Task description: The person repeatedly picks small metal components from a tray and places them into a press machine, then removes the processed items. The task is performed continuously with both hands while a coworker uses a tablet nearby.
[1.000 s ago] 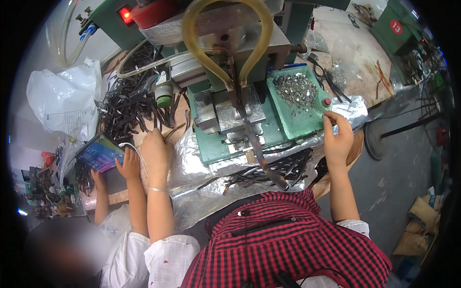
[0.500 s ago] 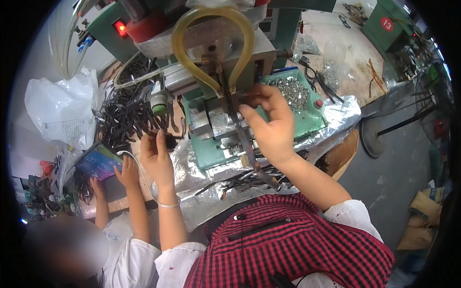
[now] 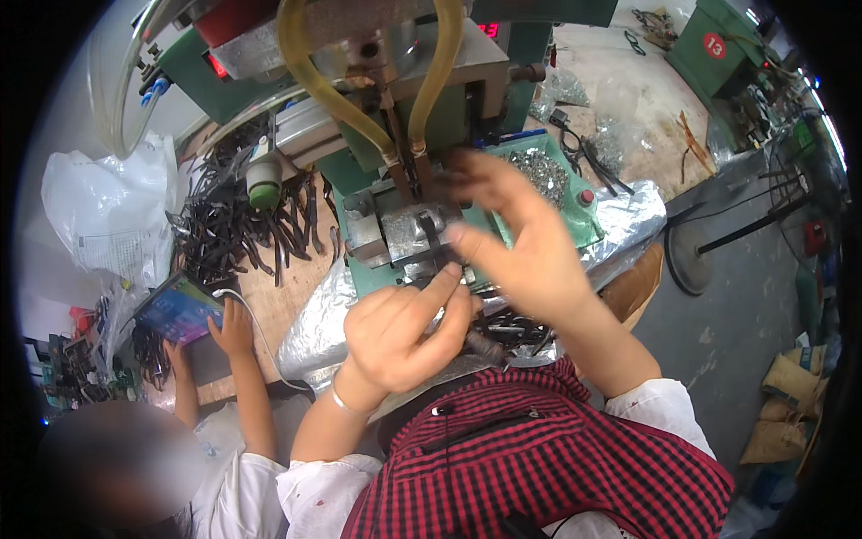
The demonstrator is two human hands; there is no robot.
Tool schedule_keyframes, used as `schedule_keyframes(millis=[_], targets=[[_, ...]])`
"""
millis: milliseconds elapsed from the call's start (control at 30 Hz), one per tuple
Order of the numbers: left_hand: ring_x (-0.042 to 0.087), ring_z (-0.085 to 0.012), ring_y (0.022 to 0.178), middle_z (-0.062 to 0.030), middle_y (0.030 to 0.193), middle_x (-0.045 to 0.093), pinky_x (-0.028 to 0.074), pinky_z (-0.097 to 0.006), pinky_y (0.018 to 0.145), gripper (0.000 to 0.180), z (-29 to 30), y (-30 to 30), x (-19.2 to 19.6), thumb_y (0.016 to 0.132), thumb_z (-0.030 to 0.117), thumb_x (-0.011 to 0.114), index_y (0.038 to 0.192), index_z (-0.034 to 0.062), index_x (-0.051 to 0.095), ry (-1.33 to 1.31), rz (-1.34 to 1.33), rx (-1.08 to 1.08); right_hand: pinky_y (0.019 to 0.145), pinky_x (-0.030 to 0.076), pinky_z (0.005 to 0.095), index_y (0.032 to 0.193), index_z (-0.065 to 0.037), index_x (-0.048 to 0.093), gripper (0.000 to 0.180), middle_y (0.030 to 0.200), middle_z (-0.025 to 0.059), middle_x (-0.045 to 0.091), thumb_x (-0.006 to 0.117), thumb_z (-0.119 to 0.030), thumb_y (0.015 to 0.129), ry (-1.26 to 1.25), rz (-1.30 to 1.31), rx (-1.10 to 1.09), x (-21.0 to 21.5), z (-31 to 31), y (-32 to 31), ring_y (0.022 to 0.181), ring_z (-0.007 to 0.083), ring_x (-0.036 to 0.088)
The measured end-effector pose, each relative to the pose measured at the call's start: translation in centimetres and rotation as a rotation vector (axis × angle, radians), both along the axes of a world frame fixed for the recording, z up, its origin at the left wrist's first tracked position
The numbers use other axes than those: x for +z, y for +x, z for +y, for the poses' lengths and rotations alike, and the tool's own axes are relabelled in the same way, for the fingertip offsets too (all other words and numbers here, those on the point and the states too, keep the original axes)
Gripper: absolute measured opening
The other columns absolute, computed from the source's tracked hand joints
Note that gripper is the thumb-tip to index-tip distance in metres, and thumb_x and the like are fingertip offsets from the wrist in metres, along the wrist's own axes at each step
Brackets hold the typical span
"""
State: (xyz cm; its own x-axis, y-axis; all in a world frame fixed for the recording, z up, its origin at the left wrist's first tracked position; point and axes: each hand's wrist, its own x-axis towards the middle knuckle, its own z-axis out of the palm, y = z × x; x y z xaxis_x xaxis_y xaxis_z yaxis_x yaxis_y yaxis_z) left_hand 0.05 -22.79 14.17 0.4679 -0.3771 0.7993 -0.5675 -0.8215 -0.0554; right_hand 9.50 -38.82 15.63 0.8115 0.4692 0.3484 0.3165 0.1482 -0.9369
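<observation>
A dark strap-like strip (image 3: 433,235) lies over the metal work block (image 3: 404,235) of a green bench machine, below two brass-coloured hose ends. My left hand (image 3: 395,337) is at the front of the block, its thumb and forefinger closed on the strip. The strip's lower end (image 3: 485,348) hangs toward my apron. To the right of the block my right hand (image 3: 539,238) has its thumb apart from the fingers. Those fingers are smeared by motion near the hose ends, and I see nothing held in them.
Small shiny metal pieces (image 3: 539,175) fill a green tray (image 3: 588,235) on the right. Many dark strips (image 3: 229,220) are heaped at left, beside a green-tipped cylinder (image 3: 265,193). A yellowish hose (image 3: 310,72) loops in front. Another person's hands (image 3: 235,331) touch a tablet (image 3: 175,310).
My left hand has moved from the strip heap rightward to the front of the block and grips the strip there. My right hand has drawn slightly away from the strip, its fingers now blurred.
</observation>
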Motion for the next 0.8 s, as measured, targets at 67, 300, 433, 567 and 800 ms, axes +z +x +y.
schedule_keyframes(millis=[67, 300, 433, 567, 800], targets=[[0.056, -0.0097, 0.056, -0.0127, 0.1, 0.076, 0.041, -0.022, 0.049, 0.02, 0.0, 1.2, -0.9, 0.075, 0.011, 0.086, 0.089, 0.0091, 0.072, 0.018, -0.074, -0.002, 0.11, 0.047, 0.037, 0.145, -0.003, 0.051, 0.056, 0.14, 0.0145, 0.063, 0.065, 0.002, 0.091, -0.044, 0.008, -0.15, -1.6, -1.7, 3.4, 0.129, 0.0261, 0.061], [0.054, -0.0087, 0.054, -0.0105, 0.094, 0.076, 0.038, -0.022, 0.047, 0.023, 0.2, 2.0, -1.5, 0.076, 0.013, 0.088, 0.091, 0.0091, 0.072, 0.0, -0.092, -0.057, 0.095, 0.052, 0.0324, 0.131, -0.006, 0.064, 0.041, 0.124, 0.0109, 0.071, 0.066, 0.0, 0.09, -0.268, 0.038, -0.563, -10.7, -10.1, 8.1, 0.113, 0.0205, 0.067], [0.057, -0.0094, 0.055, -0.012, 0.097, 0.077, 0.039, -0.023, 0.047, 0.024, 0.4, 1.6, -1.4, 0.076, 0.013, 0.088, 0.094, 0.0081, 0.073, -0.03, -0.074, -0.037, 0.093, 0.052, 0.0408, 0.101, -0.005, 0.074, 0.019, 0.11, 0.0149, 0.071, 0.076, -0.01, 0.082, -0.791, -0.18, -0.574, -8.6, -10.3, 4.7, 0.107, 0.0335, 0.066], [0.063, -0.0125, 0.06, -0.0139, 0.111, 0.077, 0.045, -0.025, 0.051, 0.034, -0.7, -0.5, -2.0, 0.075, 0.014, 0.089, 0.105, 0.0076, 0.076, -0.174, 0.057, 0.034, 0.088, 0.051, 0.0482, 0.092, -0.005, 0.07, 0.015, 0.098, 0.0161, 0.069, 0.078, -0.01, 0.081, -0.961, -0.503, -0.649, -9.5, -9.5, 4.3, 0.1, 0.0377, 0.065], [0.069, -0.0249, 0.078, -0.0152, 0.107, 0.075, 0.053, -0.031, 0.068, 0.026, 3.8, -7.5, -2.5, 0.079, 0.003, 0.081, 0.104, 0.0024, 0.074, -0.366, 0.171, 0.499, 0.079, 0.055, 0.0404, 0.102, 0.0, 0.068, 0.01, 0.098, 0.0175, 0.073, 0.068, -0.004, 0.092, -0.621, -0.149, -0.615, -10.4, -8.3, 3.6, 0.089, 0.0317, 0.071]])
